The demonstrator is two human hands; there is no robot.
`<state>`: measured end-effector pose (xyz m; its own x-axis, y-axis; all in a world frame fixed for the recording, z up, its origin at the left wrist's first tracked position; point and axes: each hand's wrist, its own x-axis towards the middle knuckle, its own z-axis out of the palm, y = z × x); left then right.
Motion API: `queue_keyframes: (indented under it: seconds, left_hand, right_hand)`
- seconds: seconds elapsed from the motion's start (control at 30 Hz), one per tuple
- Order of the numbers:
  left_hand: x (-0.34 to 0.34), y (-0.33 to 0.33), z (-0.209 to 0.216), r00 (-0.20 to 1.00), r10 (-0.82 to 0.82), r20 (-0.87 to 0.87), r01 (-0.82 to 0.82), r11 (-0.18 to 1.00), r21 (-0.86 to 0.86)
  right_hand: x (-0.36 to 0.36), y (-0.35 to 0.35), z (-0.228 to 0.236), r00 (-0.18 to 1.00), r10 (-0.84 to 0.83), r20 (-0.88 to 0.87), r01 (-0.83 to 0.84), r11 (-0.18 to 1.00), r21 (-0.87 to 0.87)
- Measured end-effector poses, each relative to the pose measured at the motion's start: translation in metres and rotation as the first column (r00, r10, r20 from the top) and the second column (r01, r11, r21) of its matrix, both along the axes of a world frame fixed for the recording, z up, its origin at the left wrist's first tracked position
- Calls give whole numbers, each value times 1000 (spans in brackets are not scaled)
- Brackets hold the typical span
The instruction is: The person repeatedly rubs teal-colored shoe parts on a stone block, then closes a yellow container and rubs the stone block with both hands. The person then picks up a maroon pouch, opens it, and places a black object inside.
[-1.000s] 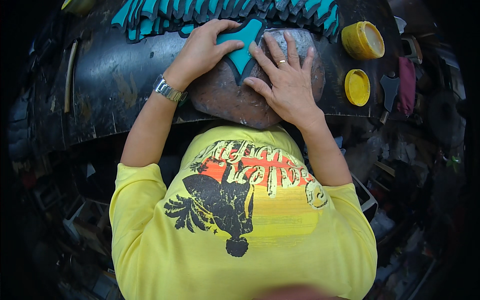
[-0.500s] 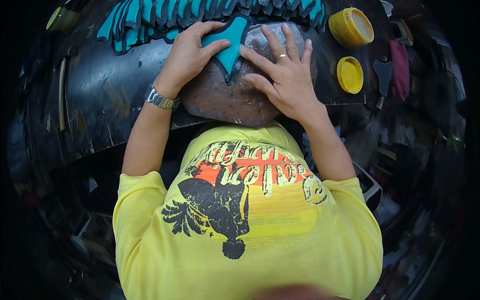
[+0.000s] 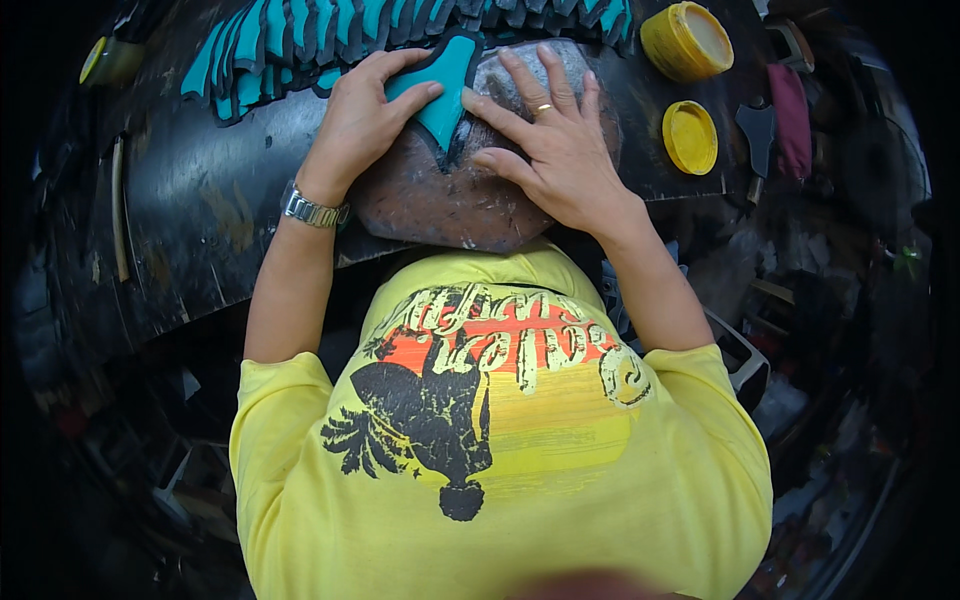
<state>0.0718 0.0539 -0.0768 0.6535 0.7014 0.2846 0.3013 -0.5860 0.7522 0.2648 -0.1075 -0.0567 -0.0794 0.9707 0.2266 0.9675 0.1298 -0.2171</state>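
Observation:
A flat teal piece with a dark border [image 3: 450, 90], pointed at its near end, lies on a worn brown slab [image 3: 430, 212]. My left hand [image 3: 362, 120] grips the piece at its left side, thumb on the teal face and fingers bent along the far edge. Fingers spread, my right hand [image 3: 570, 165] rests over the slab's right part. Its index fingertip touches the right edge of the piece, and the thumb points toward the lower tip.
Several similar teal and dark pieces [image 3: 300, 35] overlap in a row along the far side of the dark table [image 3: 180, 220]. To the right are a yellow tub [image 3: 685, 42], its yellow lid [image 3: 690, 138], a broad-bladed scraper [image 3: 756, 138] and a maroon cloth [image 3: 789, 120].
The whole view has shifted slightly, with table objects now a little further left. Both hands keep nearly the same place on the teal piece and slab.

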Motion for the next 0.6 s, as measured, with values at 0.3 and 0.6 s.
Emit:
queue_keyframes:
  seconds: [0.3, 0.6]
  left_hand:
    - [2, -4, 8, 1000, 2, 27, -1, 999, -47]
    - [-8, 38, 45, 907, 228, 353, -58, 899, -434]
  right_hand:
    - [-20, -20, 13, 965, 226, -130, -239, 966, -95]
    - [26, -32, -6, 779, 76, -622, 237, 883, 405]
